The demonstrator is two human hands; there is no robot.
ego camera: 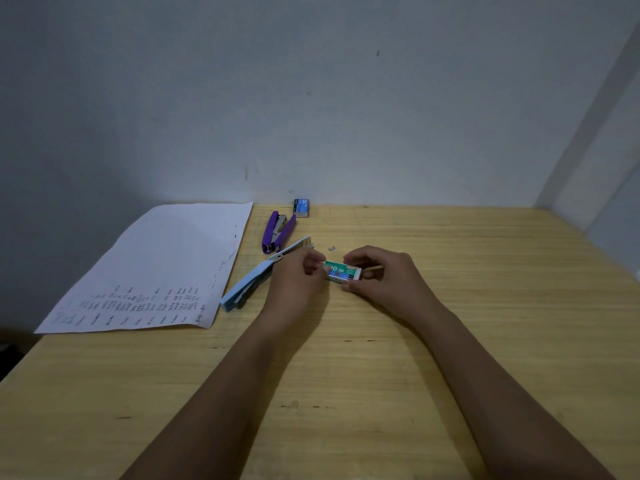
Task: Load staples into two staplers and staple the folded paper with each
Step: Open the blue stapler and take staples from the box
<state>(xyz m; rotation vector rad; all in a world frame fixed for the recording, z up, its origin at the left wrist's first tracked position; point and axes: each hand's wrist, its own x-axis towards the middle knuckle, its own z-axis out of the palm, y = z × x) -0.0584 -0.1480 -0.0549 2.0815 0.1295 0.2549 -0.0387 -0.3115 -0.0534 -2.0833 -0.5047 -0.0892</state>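
Staple box pinched between both hands, open stapler lying at their ten o'clock

The light blue plastic stapler (247,289), hinged open, lies with its long axis running eight to two o'clock, touching the left hand (294,275). That hand pinches the left end of the small green cardboard staple box (342,270); the right hand (381,275) clasps its right end. The left hand is nearer the stapler.
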